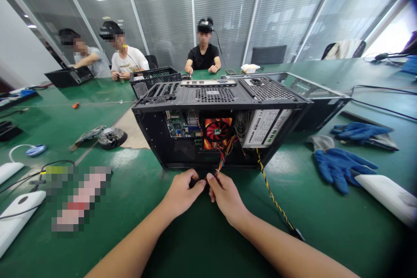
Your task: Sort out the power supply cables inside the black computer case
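An open black computer case lies on its side on the green table, its inside facing me. A red fan, a green motherboard and a grey power supply show inside. A bundle of coloured wires runs out of the case down to my hands. My left hand and my right hand meet just before the case's front edge, both closed in a pinch on a small dark connector at the end of those wires.
A yellow-black cable trails from the case along the table to the right. Blue gloves lie at right, a round black fan at left, white devices at the far left. Three people sit across the table with other cases.
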Tool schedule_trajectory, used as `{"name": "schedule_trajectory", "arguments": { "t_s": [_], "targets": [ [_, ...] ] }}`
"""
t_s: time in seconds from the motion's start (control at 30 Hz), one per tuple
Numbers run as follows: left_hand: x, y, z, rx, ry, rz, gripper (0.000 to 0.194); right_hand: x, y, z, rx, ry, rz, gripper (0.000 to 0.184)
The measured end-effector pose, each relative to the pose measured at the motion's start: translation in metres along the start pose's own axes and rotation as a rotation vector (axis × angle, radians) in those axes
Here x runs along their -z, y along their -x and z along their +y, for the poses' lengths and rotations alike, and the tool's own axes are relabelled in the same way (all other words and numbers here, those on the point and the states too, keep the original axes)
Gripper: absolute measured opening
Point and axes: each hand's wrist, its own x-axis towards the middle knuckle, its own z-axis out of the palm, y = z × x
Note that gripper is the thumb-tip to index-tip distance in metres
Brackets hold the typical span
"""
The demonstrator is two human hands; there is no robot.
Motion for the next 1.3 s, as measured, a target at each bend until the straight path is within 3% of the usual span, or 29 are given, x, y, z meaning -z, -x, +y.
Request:
{"name": "schedule_trajectory", "arguments": {
  "t_s": [0.4, 0.5, 0.7, 0.83, 1.3],
  "targets": [
    [-0.003, 0.009, 0.003, -0.325, -0.436, 0.101, 0.015, 0.000, -0.003, 0.007, 0.042, -0.052, 0.039, 0.035],
    [-0.003, 0.009, 0.004, -0.289, -0.401, 0.115, 0.015, 0.000, -0.002, 0.004, 0.028, -0.053, 0.020, 0.036],
    [0.000, 0.002, 0.003, -0.030, -0.012, 0.070, 0.022, 0.001, 0.001, -0.002, 0.027, -0.015, -0.030, 0.036],
    [0.000, -0.003, 0.000, 0.054, 0.132, 0.029, 0.025, 0.003, 0.000, 0.000, 0.041, -0.050, -0.066, 0.036],
    [-0.002, 0.006, 0.002, -0.227, -0.292, 0.102, 0.018, 0.002, -0.002, 0.003, 0.015, -0.071, 0.004, 0.033]
  ]
}}
